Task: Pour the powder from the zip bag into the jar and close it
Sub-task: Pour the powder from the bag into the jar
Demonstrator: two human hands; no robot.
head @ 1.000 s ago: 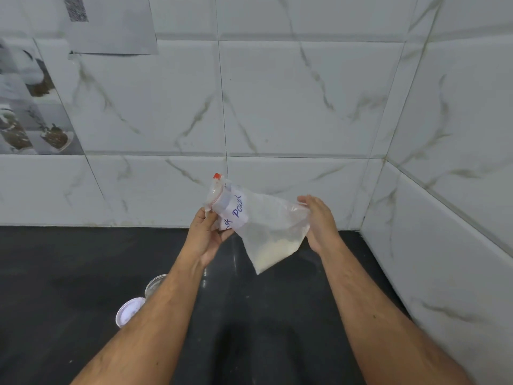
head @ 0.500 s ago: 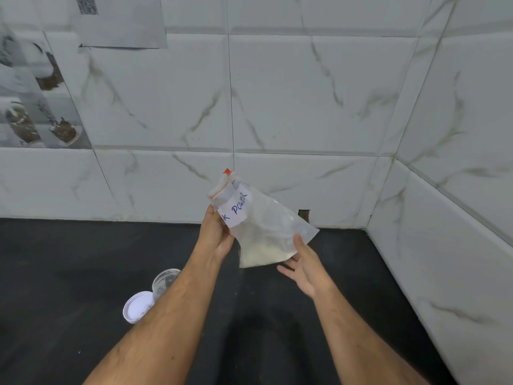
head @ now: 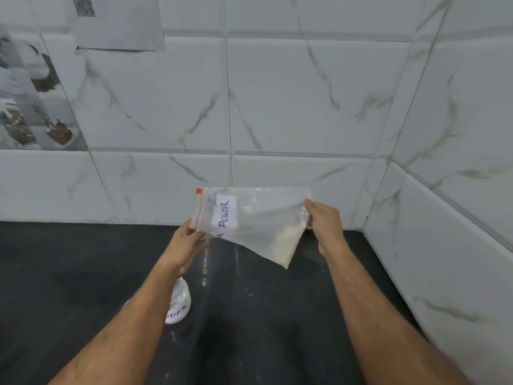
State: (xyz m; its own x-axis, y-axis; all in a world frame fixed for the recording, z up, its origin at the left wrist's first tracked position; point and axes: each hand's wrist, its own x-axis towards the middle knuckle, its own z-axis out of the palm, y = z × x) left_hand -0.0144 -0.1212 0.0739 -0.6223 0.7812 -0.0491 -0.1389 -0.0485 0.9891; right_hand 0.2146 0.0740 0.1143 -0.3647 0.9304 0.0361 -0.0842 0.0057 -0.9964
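Zip bag (head: pixel 258 220) hangs in the air between my two hands, stretched roughly level, its long axis running from the red zip strip at my left hand (head: pixel 184 245) across to the sealed bottom edge at my right hand (head: pixel 324 220). My left thumb and fingers pinch the bag just under the zip end; my right fingers are curled round the far corner, bunching the plastic. The powder (head: pixel 286 243) has slid into the low corner below and just inside my right hand, well apart from the mouth, and I cannot tell whether the zip is open.

What matters for my coming move is where the jar (head: pixel 179 304) sits: on the black counter (head: pixel 83 273) straight below my left forearm, partly hidden by it, open-topped with some white powder already inside. So the mouth end of the bag is the nearer end to the jar. I judge I must lower my left hand toward the jar and raise my right, so the powder runs along the bag's length. A spill beside the narrow opening is the risk.
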